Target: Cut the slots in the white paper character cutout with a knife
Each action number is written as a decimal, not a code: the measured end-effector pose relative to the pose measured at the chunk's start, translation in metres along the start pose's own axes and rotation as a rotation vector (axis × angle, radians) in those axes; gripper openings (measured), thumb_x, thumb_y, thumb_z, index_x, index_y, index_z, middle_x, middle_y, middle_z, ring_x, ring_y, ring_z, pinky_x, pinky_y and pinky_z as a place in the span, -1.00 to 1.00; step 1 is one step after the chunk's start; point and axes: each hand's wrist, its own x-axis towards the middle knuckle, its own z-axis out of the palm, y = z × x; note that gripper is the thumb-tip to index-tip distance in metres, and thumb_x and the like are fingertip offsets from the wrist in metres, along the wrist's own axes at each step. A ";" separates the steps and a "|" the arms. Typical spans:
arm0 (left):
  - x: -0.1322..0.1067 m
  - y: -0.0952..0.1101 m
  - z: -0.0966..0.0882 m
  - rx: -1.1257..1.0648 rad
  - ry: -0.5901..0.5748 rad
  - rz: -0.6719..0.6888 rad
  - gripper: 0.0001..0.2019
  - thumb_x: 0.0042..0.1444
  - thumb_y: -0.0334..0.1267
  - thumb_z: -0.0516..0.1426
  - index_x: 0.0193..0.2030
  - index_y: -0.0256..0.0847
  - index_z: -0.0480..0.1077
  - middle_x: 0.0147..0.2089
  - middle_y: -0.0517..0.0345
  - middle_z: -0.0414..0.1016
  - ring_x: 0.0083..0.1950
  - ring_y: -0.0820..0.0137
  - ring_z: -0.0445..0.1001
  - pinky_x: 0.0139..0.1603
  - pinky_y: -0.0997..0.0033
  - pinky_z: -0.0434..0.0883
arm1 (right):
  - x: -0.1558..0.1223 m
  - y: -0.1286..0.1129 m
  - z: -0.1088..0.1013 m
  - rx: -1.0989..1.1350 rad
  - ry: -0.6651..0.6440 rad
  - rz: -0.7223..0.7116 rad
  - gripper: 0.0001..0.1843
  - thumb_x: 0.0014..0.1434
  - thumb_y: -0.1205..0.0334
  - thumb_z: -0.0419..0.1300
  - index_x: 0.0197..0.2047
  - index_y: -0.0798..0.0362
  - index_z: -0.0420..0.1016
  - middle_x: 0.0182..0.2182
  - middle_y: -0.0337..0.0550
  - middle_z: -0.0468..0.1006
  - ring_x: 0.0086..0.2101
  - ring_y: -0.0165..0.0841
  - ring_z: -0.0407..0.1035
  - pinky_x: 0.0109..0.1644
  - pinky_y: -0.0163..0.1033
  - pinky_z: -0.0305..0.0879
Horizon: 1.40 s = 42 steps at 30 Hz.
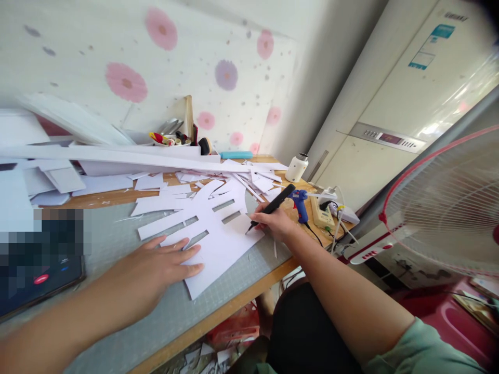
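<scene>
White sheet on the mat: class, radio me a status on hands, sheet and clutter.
Left hand flat on white sheet. Right hand grips black knife, tip at sheet edge. Offcuts behind, blue glue gun beside right hand.

My bench [249, 293] carries a grey cutting mat [156, 317], white foam-board sheets [218, 234] and scraps [156, 182], a blue glue gun [299, 200], a power strip [322, 212] and a phone [39, 280].

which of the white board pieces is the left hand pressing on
The big slotted sheet on the grey mat, under the left hand. The other pieces lie loose farther back, untouched.
</scene>
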 end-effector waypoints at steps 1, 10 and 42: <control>0.001 0.000 0.000 0.013 -0.043 -0.001 -0.19 -0.09 -0.64 -0.03 0.18 0.34 0.40 0.35 0.33 0.27 0.34 0.08 0.32 0.34 -0.26 0.21 | -0.001 0.002 -0.001 0.013 0.014 -0.018 -0.65 -0.21 0.08 0.48 -0.49 0.06 0.42 -0.58 -0.30 0.41 -0.58 -0.47 0.26 -0.51 -0.33 0.22; 0.003 0.006 -0.001 0.015 -0.093 -0.005 -0.19 -0.12 -0.64 -0.04 0.19 0.23 0.42 0.36 0.19 0.28 0.36 0.08 0.31 0.34 -0.36 0.15 | 0.004 -0.001 0.006 0.275 0.293 0.006 -0.47 -0.34 0.02 0.49 -0.41 0.01 0.29 -0.59 -0.39 0.33 -0.60 -0.48 0.23 -0.53 -0.30 0.30; 0.008 0.029 0.003 -0.008 0.060 0.034 -0.58 0.17 -0.28 0.21 0.19 -0.04 0.44 0.36 0.06 0.33 0.36 0.04 0.30 0.32 -0.05 0.34 | -0.031 0.004 0.038 -0.207 0.340 -0.328 -0.75 -0.07 0.09 0.34 -0.36 0.01 0.43 -0.53 -0.26 0.45 -0.54 -0.34 0.39 -0.47 -0.22 0.36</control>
